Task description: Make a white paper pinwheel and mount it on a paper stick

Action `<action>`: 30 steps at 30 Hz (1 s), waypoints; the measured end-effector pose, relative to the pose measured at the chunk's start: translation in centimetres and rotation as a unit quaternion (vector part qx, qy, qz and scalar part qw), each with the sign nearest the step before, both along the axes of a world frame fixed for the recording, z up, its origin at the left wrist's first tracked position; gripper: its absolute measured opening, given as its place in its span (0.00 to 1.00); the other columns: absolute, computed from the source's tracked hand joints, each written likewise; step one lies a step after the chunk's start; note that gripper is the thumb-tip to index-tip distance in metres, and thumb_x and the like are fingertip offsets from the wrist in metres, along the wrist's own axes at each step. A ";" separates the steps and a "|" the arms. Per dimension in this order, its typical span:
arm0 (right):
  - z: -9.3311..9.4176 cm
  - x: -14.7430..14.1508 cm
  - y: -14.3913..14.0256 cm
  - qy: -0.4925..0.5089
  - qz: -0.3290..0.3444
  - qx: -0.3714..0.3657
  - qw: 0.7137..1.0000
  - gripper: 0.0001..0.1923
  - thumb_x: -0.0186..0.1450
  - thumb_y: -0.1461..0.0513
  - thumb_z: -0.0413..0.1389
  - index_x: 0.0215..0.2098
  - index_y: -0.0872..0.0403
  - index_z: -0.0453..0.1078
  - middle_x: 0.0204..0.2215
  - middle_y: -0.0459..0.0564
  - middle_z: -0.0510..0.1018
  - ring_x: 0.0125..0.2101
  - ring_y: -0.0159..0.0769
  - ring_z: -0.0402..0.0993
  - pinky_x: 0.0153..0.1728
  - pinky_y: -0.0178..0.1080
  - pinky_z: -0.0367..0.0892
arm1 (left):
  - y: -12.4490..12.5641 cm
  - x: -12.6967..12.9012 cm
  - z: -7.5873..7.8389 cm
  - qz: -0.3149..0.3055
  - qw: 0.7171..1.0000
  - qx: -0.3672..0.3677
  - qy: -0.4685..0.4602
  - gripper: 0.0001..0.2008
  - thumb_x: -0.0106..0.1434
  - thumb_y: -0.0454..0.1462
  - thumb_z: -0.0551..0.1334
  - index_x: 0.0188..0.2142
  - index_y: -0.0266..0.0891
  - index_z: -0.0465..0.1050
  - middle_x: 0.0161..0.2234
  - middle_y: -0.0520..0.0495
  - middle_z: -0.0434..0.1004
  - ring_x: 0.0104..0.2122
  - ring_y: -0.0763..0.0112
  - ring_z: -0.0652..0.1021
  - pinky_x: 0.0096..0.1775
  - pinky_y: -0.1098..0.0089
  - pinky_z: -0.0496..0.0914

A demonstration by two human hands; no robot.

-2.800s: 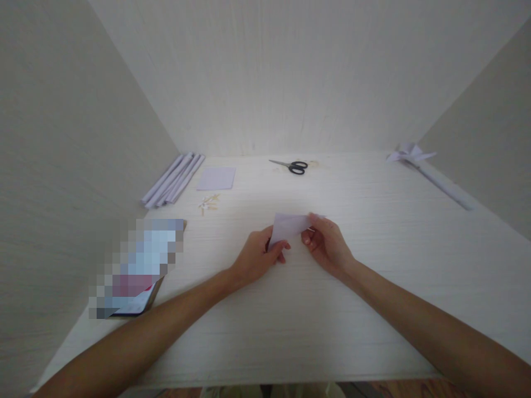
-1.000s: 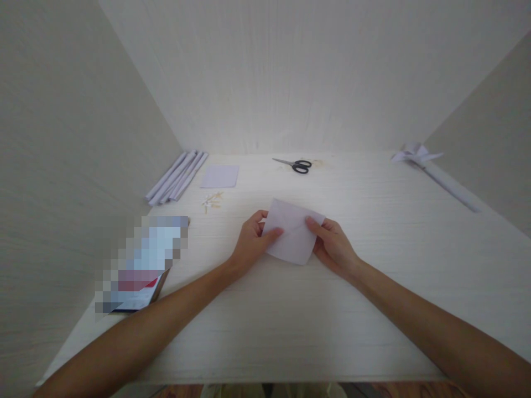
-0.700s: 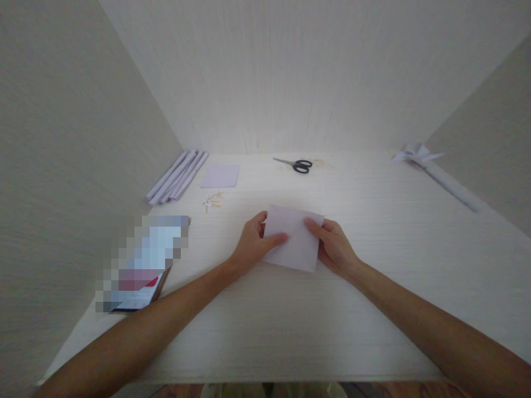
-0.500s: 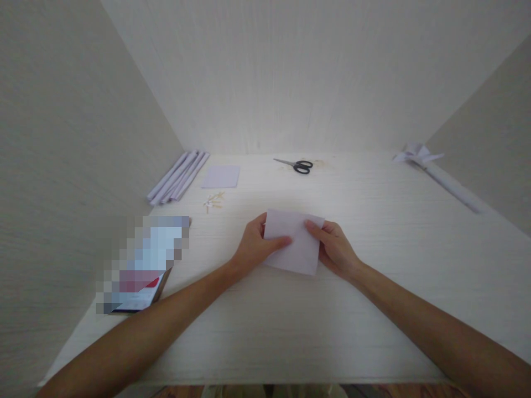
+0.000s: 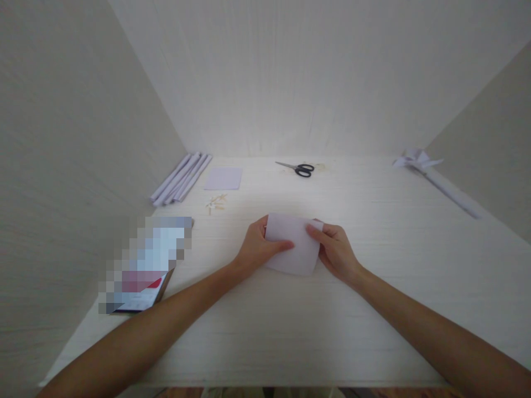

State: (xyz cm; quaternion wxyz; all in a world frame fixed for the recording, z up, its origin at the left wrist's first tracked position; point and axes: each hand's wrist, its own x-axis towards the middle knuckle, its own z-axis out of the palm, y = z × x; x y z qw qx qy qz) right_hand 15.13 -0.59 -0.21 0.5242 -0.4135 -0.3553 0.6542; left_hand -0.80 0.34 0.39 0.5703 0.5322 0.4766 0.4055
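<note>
A square of white paper (image 5: 290,260) is held just above the white table, slightly bowed. My left hand (image 5: 259,246) grips its left side, thumb lying across the front and fingers hidden behind. At the upper right edge, my right hand (image 5: 336,243) pinches the sheet with its thumb in front and its other fingers mostly behind. Beyond the hands lie black-handled scissors (image 5: 301,169), opened a little. Farther left, a flat stack or sheet of square white paper (image 5: 224,178) lies near a few small pale sticks or strips (image 5: 215,203).
Several rolled white paper tubes (image 5: 180,179) lie along the left wall. A phone (image 5: 149,271), partly blurred out, rests near my left forearm. By the right wall lies a paper tube with a pinwheel-like paper top (image 5: 417,159). Panels enclose the table (image 5: 290,342) at the back and sides.
The paper in my hands has bowed more, its lower edge now curving. Both hands keep their hold. The whole view has shifted slightly.
</note>
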 end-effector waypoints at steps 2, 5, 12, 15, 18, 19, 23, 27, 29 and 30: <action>0.1 0.0 0.0 0.013 -0.001 -0.012 1.000 0.08 0.49 0.59 0.61 0.21 0.57 0.71 0.21 0.43 0.70 0.21 0.26 0.64 0.23 0.31 0.61 | 0.1 -0.1 -0.2 -0.010 1.000 -0.003 -0.018 0.22 0.39 0.38 0.68 0.35 0.34 0.66 0.32 0.45 0.75 0.29 0.69 0.75 0.31 0.67 0.71; 0.3 0.0 0.0 0.036 0.008 -0.029 0.999 0.08 0.49 0.60 0.61 0.24 0.57 0.72 0.22 0.43 0.70 0.22 0.26 0.65 0.24 0.30 0.61 | 0.1 -0.1 -0.4 -0.016 0.999 0.000 -0.036 0.23 0.39 0.38 0.69 0.35 0.34 0.66 0.32 0.46 0.75 0.29 0.69 0.75 0.32 0.67 0.71; 0.2 0.0 0.2 0.044 -0.018 -0.041 0.998 0.08 0.48 0.60 0.61 0.21 0.57 0.71 0.21 0.44 0.71 0.23 0.27 0.65 0.26 0.32 0.61 | 0.0 0.0 -0.2 -0.020 0.995 -0.039 -0.091 0.25 0.40 0.37 0.68 0.38 0.35 0.65 0.31 0.46 0.76 0.30 0.67 0.76 0.33 0.65 0.71; 0.3 0.0 0.3 0.049 -0.044 -0.048 0.997 0.08 0.48 0.59 0.61 0.22 0.57 0.70 0.21 0.45 0.72 0.23 0.29 0.66 0.28 0.35 0.62 | 0.0 -0.1 -0.1 -0.020 0.992 -0.055 -0.113 0.23 0.42 0.38 0.68 0.38 0.36 0.65 0.29 0.48 0.76 0.27 0.69 0.76 0.31 0.66 0.71; 0.3 0.0 0.3 0.049 -0.061 -0.031 0.996 0.08 0.48 0.59 0.61 0.23 0.56 0.71 0.21 0.46 0.73 0.25 0.31 0.67 0.30 0.36 0.63 | 0.0 -0.1 -0.2 -0.025 0.993 -0.045 -0.106 0.19 0.43 0.39 0.67 0.36 0.36 0.68 0.30 0.48 0.76 0.28 0.70 0.76 0.32 0.69 0.70; 0.2 0.0 0.4 0.048 -0.066 -0.022 0.996 0.08 0.49 0.59 0.61 0.23 0.56 0.71 0.22 0.46 0.73 0.26 0.32 0.67 0.31 0.36 0.64 | 0.0 -0.1 -0.2 -0.028 0.994 -0.042 -0.094 0.18 0.44 0.39 0.66 0.35 0.35 0.69 0.31 0.48 0.76 0.28 0.71 0.75 0.32 0.69 0.70; -0.1 0.1 0.4 0.039 -0.073 0.014 0.997 0.07 0.50 0.59 0.60 0.22 0.55 0.71 0.23 0.46 0.72 0.27 0.31 0.67 0.30 0.36 0.64 | -0.2 -0.1 -0.1 -0.040 0.998 -0.035 -0.017 0.15 0.43 0.42 0.66 0.28 0.32 0.72 0.26 0.48 0.76 0.24 0.73 0.73 0.27 0.73 0.66; -0.3 0.4 0.2 0.016 -0.073 0.047 0.996 0.07 0.51 0.59 0.59 0.24 0.55 0.71 0.23 0.45 0.70 0.26 0.30 0.66 0.27 0.34 0.63 | -0.4 -0.1 0.1 -0.056 0.998 -0.021 0.023 0.15 0.43 0.43 0.66 0.26 0.32 0.73 0.24 0.49 0.75 0.22 0.74 0.72 0.25 0.74 0.64; -0.3 0.4 0.1 0.005 -0.073 0.062 0.995 0.06 0.51 0.59 0.60 0.24 0.54 0.71 0.24 0.45 0.70 0.25 0.30 0.65 0.26 0.34 0.62 | -0.4 -0.1 0.2 -0.062 0.998 -0.021 0.022 0.15 0.43 0.42 0.66 0.27 0.32 0.74 0.25 0.49 0.75 0.23 0.74 0.72 0.26 0.74 0.64; -0.2 0.4 0.1 0.002 -0.071 0.067 0.995 0.07 0.51 0.59 0.60 0.24 0.54 0.71 0.24 0.45 0.69 0.25 0.30 0.65 0.25 0.33 0.62 | -0.4 -0.1 0.2 -0.061 0.998 -0.022 0.020 0.15 0.43 0.42 0.66 0.27 0.32 0.74 0.25 0.48 0.75 0.23 0.75 0.72 0.26 0.74 0.64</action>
